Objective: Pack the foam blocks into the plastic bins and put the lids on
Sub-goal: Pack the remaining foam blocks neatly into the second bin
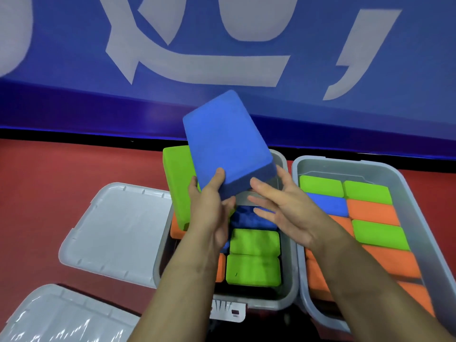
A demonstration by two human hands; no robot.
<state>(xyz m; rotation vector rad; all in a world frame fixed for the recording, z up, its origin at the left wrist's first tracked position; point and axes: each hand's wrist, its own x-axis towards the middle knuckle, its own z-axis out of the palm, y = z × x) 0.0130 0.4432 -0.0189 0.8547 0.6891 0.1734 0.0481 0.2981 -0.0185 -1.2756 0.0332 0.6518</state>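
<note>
Blue foam block (227, 144), pinched by your left hand (209, 201) (right hand (278, 206) splayed, empty), risked jamming on the tilted green block (177, 183).

green block (179, 183) overhanging left bin (283, 296), far end open

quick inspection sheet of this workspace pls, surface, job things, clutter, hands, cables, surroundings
surface: red floor.
job's things: two grey bins side by side; left bin partly filled, right bin holds green, orange and blue blocks. Blue foam block held tilted above the left bin. Green block leans at its left wall. Two lids lie off, left of the bins.
clutter: nothing seen.
hands: left hand grips the blue block's near end; right hand open beside it.
cables: nothing seen.
surroundings: blue banner with white lettering behind.
</note>
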